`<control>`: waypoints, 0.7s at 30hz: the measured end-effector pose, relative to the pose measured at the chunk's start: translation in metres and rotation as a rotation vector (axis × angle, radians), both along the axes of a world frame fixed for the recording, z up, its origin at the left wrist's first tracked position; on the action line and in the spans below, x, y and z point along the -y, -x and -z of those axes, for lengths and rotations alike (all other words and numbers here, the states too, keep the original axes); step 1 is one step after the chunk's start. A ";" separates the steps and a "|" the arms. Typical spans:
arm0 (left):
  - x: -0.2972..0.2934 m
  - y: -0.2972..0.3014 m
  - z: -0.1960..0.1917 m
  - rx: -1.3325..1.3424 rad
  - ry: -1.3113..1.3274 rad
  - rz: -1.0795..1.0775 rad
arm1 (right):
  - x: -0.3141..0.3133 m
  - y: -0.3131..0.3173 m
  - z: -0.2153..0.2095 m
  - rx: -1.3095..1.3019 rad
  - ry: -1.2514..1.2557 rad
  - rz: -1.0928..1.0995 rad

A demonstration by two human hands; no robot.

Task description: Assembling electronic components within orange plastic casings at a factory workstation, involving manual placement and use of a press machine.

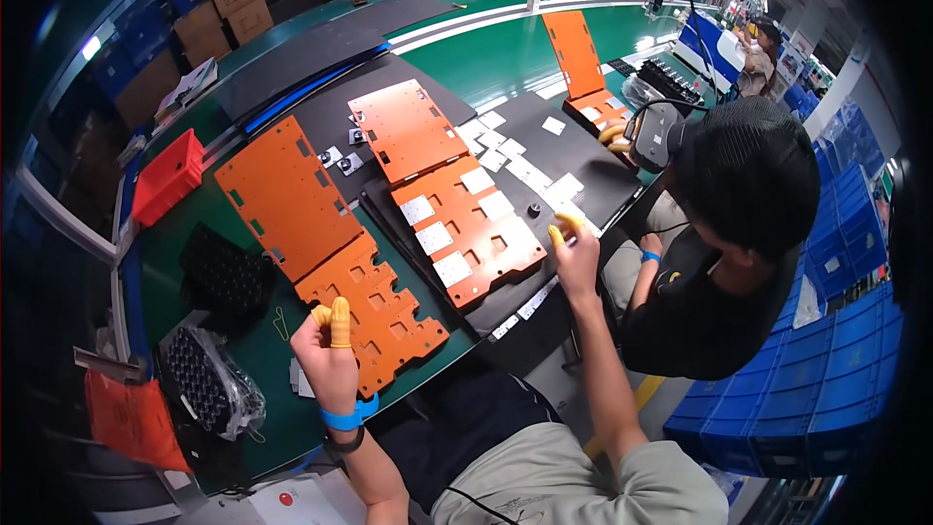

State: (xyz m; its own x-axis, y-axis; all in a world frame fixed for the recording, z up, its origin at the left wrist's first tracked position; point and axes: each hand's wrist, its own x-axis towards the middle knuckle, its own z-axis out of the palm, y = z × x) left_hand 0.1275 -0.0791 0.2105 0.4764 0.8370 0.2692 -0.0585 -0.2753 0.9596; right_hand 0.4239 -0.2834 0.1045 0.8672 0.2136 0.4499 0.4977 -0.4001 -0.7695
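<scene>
My left hand, with yellow finger cots and a blue wrist strap, is over the near part of the left orange fixture plate. Its fingers are bent together; anything between them is too small to make out. My right hand, also in yellow cots, hovers just beyond the right edge of the middle orange fixture. Its thumb and forefinger come close in a pinch, their contents unclear. Several white square plates lie on that fixture. A small black round part stands beside it, near loose white plates.
On my right sits a co-worker in a dark cap, one yellow-cotted hand at another orange fixture. A red bin, a black tray and bagged black parts occupy the left. Blue crates stand behind the co-worker.
</scene>
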 end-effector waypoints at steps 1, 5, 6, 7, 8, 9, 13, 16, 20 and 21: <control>0.001 -0.001 0.001 -0.002 0.000 0.003 | -0.002 -0.011 0.001 0.084 0.037 -0.040; 0.003 -0.004 0.003 -0.054 0.028 0.031 | -0.025 -0.036 -0.012 0.087 0.343 -0.086; 0.004 -0.005 0.002 -0.087 0.030 0.045 | -0.027 -0.046 -0.009 0.088 0.341 -0.086; 0.006 -0.007 0.002 -0.086 0.029 0.049 | -0.028 -0.056 -0.002 0.082 0.410 -0.133; 0.010 -0.009 0.002 -0.087 0.040 0.070 | -0.025 -0.064 0.005 0.075 0.478 -0.179; 0.010 -0.008 0.002 -0.090 0.049 0.073 | -0.033 -0.056 -0.003 -0.062 0.241 -0.190; 0.027 -0.005 -0.004 -0.032 0.109 0.060 | -0.031 0.008 -0.059 -0.956 -1.078 -0.773; 0.051 -0.017 -0.018 0.044 0.093 0.081 | -0.024 0.066 -0.091 -1.031 -1.090 -1.178; 0.065 -0.025 -0.045 0.016 -0.154 0.195 | -0.029 0.117 -0.112 -1.085 -1.004 -1.248; 0.067 -0.024 -0.048 0.041 -0.201 0.220 | -0.031 0.123 -0.114 -1.088 -0.987 -1.292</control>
State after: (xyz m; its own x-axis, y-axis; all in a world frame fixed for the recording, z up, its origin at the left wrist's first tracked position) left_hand 0.1516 -0.1462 0.2582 0.6257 0.6429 0.4418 -0.1749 -0.4362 0.8827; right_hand 0.3006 -0.2522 0.2188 0.3679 0.8929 0.2596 -0.6715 0.4482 -0.5901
